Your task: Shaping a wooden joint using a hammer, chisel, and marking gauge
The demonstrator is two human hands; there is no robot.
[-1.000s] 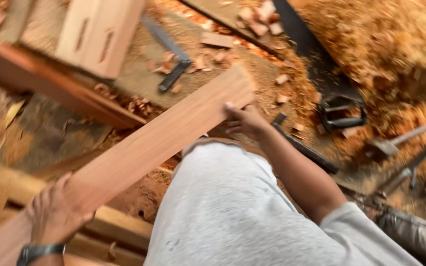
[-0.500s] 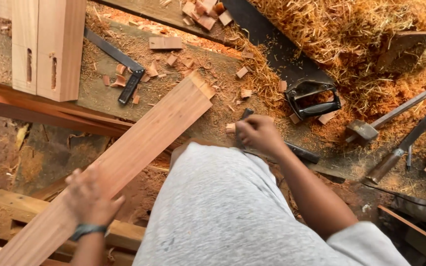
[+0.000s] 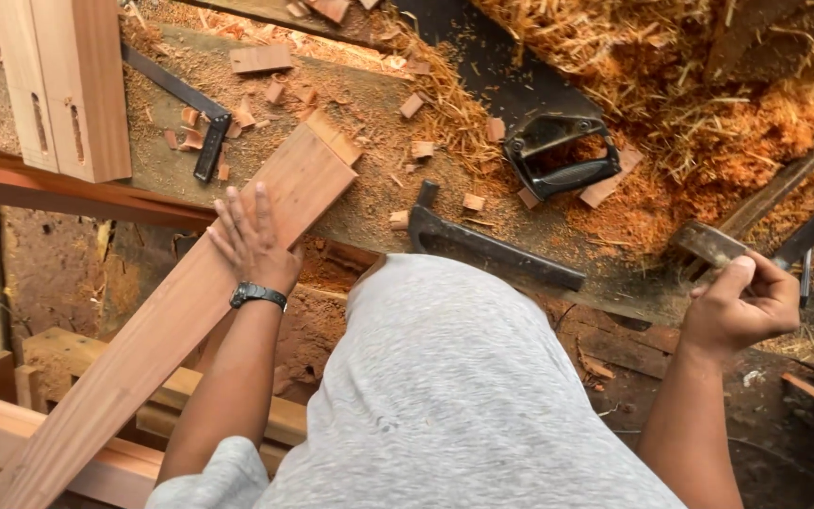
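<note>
Lying aslant across the counter (image 3: 379, 179), one long wooden plank (image 3: 181, 311) is the landmark; its notched far end rests among wood chips. One left hand (image 3: 252, 240) presses flat on the plank's middle, fingers spread open, a wristwatch (image 3: 258, 295) on the wrist. Well right of the plank, one right hand (image 3: 741, 302) is closed around the head of one mallet (image 3: 765, 212). Between them lie one dark hammer (image 3: 487, 247) and one handsaw (image 3: 539, 141). Just left of the plank's far end lies one try square (image 3: 186, 108).
</note>
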